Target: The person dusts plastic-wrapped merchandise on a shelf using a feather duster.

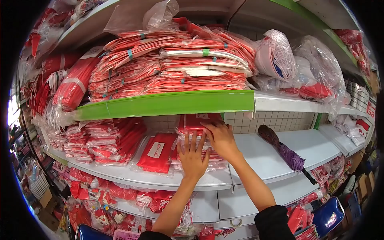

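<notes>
Several flat red packets (191, 122) lie stacked in clear plastic.

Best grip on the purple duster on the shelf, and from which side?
I'd take the duster by its black handle, from the front: it lies slantwise with that slim, bare end poking past the shelf's front edge, so fingers should close around it. The shaggy head would likely squash.

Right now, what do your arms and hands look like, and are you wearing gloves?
No gloves: the left hand and right hand are bare, with no watch or bracelet visible. Black sleeves leave both forearms uncovered; the left sleeve barely shows, the right sleeve shows more.
</notes>
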Demonstrator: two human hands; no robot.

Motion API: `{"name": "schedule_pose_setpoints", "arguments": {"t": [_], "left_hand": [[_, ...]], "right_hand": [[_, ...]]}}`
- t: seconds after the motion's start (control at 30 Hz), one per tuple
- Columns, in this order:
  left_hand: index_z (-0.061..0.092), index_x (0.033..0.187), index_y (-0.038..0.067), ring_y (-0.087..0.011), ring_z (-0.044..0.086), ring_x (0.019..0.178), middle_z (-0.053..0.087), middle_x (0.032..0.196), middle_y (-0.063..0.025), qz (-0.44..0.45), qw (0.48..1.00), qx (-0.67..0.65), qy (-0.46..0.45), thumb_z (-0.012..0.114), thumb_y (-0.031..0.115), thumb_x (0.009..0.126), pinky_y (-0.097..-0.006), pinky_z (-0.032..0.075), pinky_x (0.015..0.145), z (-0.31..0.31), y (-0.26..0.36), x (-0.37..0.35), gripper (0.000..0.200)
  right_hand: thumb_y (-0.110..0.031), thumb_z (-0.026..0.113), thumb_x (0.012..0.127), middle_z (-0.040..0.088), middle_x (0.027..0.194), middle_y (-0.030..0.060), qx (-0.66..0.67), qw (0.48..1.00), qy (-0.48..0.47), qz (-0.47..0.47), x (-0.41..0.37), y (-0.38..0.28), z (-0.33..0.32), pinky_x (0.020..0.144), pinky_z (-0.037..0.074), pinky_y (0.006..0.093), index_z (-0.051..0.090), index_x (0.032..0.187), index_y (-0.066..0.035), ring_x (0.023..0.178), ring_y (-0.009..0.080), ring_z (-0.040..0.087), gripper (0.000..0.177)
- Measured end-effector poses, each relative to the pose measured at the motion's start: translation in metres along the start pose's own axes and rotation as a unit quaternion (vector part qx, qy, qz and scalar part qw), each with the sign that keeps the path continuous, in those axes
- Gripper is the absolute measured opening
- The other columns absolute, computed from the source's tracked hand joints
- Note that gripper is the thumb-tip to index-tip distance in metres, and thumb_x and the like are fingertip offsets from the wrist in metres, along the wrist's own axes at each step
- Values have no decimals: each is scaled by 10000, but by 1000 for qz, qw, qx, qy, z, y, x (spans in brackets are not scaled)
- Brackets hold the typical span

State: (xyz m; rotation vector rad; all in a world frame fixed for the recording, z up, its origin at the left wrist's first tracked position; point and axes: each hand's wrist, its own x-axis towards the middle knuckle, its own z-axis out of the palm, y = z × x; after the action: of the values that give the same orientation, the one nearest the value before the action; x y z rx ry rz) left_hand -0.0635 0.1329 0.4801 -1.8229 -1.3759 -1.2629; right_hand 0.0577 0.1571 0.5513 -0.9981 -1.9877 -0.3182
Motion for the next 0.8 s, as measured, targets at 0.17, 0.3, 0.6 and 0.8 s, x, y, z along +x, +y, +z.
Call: {"name": "schedule_pose_setpoints", "arguments": {"t": [0.17,0.3,0.6,0.8], "left_hand": [[476,1296,124,-324,217,1347,337,1425,-80,10,1000,-28,-3,554,317,823,-567,133,1057,-1,-3,-1,516],[488,1285,121,-326,213,1348,335,1426,-79,12,999,-33,-1,575,313,802,-567,127,1060,1,-5,-3,526],[352,1358,29,-300,189,1368,300,1444,-114,-19,996,-88,15,604,283,764,-508,121,1089,-2,-4,-3,693],[342,1371,43,-298,193,1370,289,1453,-117,-6,997,-69,17,611,270,760,-495,115,1098,-3,-4,-4,705]], "right_hand": [[-191,521,876,557,1164,153,-16,1000,8,-9,14,8,19,914,382,479,586,1162,-155,1131,354,467,295],[-194,516,878,541,1182,157,-16,1000,2,6,13,6,21,917,381,491,576,1170,-167,1162,361,444,299],[-193,532,859,487,1218,164,-62,992,104,-34,-3,-1,27,987,289,499,551,1189,-102,1170,332,415,343],[-176,545,837,465,1253,200,-27,992,111,-51,-18,-5,18,1031,246,516,544,1195,-66,1222,347,379,374]]}}
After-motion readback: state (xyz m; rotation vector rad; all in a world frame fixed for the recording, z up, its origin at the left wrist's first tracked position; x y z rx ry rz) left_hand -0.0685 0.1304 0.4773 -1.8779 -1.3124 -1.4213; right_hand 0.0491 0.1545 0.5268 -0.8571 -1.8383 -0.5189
